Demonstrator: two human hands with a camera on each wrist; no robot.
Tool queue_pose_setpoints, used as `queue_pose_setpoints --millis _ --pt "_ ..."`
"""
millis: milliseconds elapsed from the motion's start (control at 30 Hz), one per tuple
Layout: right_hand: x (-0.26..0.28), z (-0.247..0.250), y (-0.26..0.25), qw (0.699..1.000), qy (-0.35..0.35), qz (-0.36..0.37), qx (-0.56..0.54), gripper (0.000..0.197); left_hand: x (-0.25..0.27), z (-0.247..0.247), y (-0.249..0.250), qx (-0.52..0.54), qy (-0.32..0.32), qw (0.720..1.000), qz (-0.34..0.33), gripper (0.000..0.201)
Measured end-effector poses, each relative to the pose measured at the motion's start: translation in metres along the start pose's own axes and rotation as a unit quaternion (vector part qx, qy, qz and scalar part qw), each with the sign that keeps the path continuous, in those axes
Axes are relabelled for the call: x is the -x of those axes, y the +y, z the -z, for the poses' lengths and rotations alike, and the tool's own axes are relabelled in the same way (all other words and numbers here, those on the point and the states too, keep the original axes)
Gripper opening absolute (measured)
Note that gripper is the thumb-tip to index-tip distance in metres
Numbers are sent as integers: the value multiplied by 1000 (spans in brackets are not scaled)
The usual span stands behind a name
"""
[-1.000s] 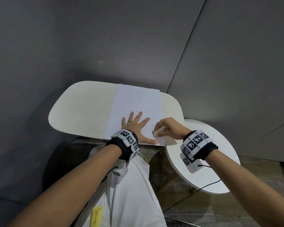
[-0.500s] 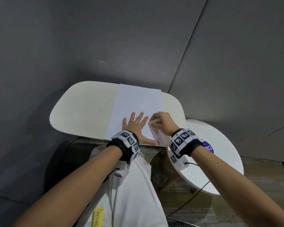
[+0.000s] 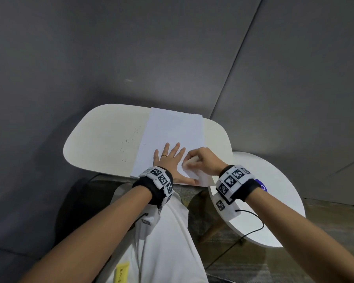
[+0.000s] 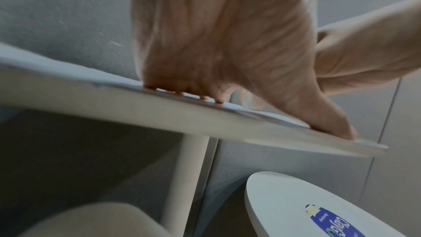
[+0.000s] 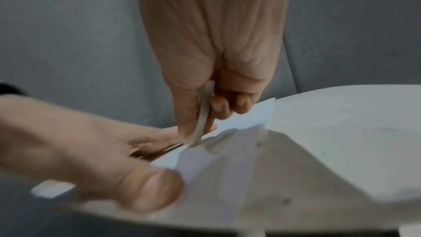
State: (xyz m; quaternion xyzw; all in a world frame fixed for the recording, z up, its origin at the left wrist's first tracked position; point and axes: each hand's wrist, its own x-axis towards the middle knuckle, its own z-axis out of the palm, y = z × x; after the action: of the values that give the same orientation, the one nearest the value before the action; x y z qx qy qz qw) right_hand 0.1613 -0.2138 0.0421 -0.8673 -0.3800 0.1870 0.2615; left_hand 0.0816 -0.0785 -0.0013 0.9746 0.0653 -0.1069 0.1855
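Observation:
A white paper sheet (image 3: 172, 131) lies lengthwise on the cream table (image 3: 102, 139). My left hand (image 3: 170, 160) presses flat on the sheet's near part, fingers spread and thumb along the near edge (image 4: 330, 123). My right hand (image 3: 194, 158) sits right beside it, fingers curled round a thin white stick (image 5: 203, 114) whose tip meets the paper next to the left forefinger. The paper's near right part (image 5: 246, 118) looks ragged and lifted around that tip. Whether the stick is a tool or a paper strip, I cannot tell.
A lower round white table (image 3: 274, 180) stands to the right, with a blue labelled packet (image 4: 337, 223) on it. A black cable (image 3: 253, 227) hangs from the right wrist. Grey wall panels (image 3: 172, 58) close in behind the table. My lap in white cloth (image 3: 168, 242) is below.
My right hand has moved left along the paper's near part, from its right edge to beside the left forefinger. The left hand has stayed flat in place.

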Motion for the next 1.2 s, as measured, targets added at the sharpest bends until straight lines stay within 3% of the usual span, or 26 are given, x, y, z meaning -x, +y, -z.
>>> queue_pose_setpoints --millis 100,167,267,367,400,433,500,533,567,633,667,700,733,767,800,867,900,933,967,1033,1067,1100,1200 --pt "-12 11 9 979 164 -34 -118 8 2 6 1 -8 -22 1000 -1 126" --pt "-18 9 16 956 234 -56 -167 7 7 7 7 1 -7 1000 -9 115" --pt "-21 1 24 968 215 -46 -121 9 20 -2 20 17 98 991 -86 65" --pt "-19 -3 26 983 172 -35 -55 18 38 -15 27 15 68 972 -226 47" --pt "-19 -3 26 984 169 -35 -38 20 41 -18 26 -15 51 975 -214 49" --pt "-19 -3 27 985 167 -38 -33 20 42 -19 23 -46 47 987 -150 52" --pt "-20 -1 28 985 163 -45 -29 22 40 -11 21 -67 61 995 47 57" --pt "-19 0 27 986 158 -47 -27 22 38 -8 23 -65 62 991 103 58" --pt "-19 -1 27 987 154 -48 -30 22 38 -6 29 -72 73 990 97 58" --pt "-17 0 24 986 155 -45 -46 22 40 -7 42 -91 94 990 -56 53" --pt "-15 1 23 985 158 -47 -51 22 42 -10 46 -74 59 985 -144 50" --pt "-15 1 23 985 160 -50 -50 23 45 -13 45 -73 11 979 -190 49" --pt "-14 1 22 985 158 -51 -43 22 45 -14 38 -81 -14 980 -179 49" --pt "-13 2 22 986 152 -51 -38 22 43 -13 29 -89 -10 989 -116 52" --pt "-12 3 21 987 149 -50 -36 22 41 -10 17 -81 10 997 -13 56" --pt "-12 4 21 987 144 -51 -40 22 41 5 -4 -24 38 981 191 68" --pt "-12 6 21 987 142 -57 -46 22 43 10 -11 -13 49 975 218 73" --pt "-12 8 20 984 152 -64 -63 20 45 10 -14 -17 72 981 182 78" --pt "-12 10 21 977 176 -74 -98 19 47 10 -14 -21 89 991 102 82" --pt "-8 12 20 938 243 -96 -229 20 55 4 -4 -28 70 995 -60 86" --pt "-3 11 20 914 271 -111 -281 23 56 -3 1 -42 50 993 -95 87" --pt "1 10 22 903 295 -129 -286 26 55 -11 5 -52 39 993 -96 88" --pt "11 3 38 912 315 -178 -191 32 45 -24 10 -90 59 994 -37 85"
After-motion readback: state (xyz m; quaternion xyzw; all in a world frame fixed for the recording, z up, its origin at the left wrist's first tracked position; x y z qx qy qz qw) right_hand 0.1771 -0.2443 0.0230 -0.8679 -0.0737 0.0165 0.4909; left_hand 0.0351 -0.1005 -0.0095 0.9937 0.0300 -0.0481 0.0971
